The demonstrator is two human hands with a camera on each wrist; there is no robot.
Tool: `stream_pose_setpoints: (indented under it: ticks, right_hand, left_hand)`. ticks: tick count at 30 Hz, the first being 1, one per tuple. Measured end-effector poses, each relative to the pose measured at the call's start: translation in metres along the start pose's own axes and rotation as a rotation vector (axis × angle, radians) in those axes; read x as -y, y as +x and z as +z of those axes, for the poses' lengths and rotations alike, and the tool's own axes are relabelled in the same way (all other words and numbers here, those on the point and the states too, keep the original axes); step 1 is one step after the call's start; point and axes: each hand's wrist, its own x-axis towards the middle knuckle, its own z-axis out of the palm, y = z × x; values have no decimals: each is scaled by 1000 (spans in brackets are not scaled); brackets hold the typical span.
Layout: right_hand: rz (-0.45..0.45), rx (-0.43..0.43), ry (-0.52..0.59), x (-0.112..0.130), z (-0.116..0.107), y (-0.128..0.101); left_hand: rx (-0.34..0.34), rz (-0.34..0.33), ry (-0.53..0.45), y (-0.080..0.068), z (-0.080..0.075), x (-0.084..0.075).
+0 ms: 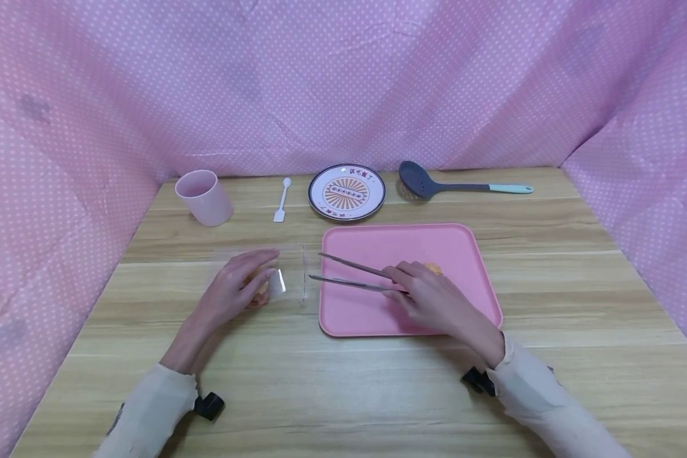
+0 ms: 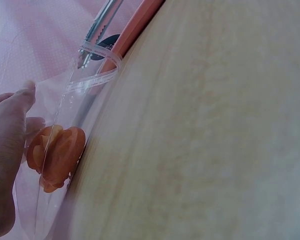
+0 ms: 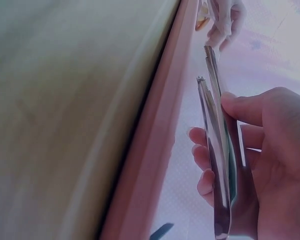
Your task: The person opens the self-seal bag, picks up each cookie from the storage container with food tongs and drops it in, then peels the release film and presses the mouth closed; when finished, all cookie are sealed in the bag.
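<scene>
Left hand [image 1: 237, 287] lies flat with fingers straight on a clear bag [image 1: 275, 275], pinning it to the table [image 1: 343, 388] just left of the pink tray [image 1: 464, 254]. There's an orange snack [image 2: 55, 156] inside the bag, right by the fingers. Right hand [image 1: 435, 299] grips metal tongs [image 1: 349, 275] over the tray, tips apart and pointing at the bag's mouth. Another orange piece [image 1: 433, 268] sits on the tray behind that hand.

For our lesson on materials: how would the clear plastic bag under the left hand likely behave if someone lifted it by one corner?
The clear plastic bag is thin film with a creased mouth, so it would probably sag and fold rather than hold shape. The orange food piece inside would likely slide to the lowest point. It looks glossy, so it may slip under the left hand.
</scene>
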Motion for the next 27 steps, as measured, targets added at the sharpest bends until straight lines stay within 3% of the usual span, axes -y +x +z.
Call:
stream_pose_setpoints:
  ticks: [19, 27]
  right_hand:
    - [64, -9, -13, -26, -22, -38]
    - [132, 9, -40, -33, -37, -57]
  left_hand:
    - [7, -9, -10, -1, 0, 3]
    - [-20, 28, -16, -1, 1, 3]
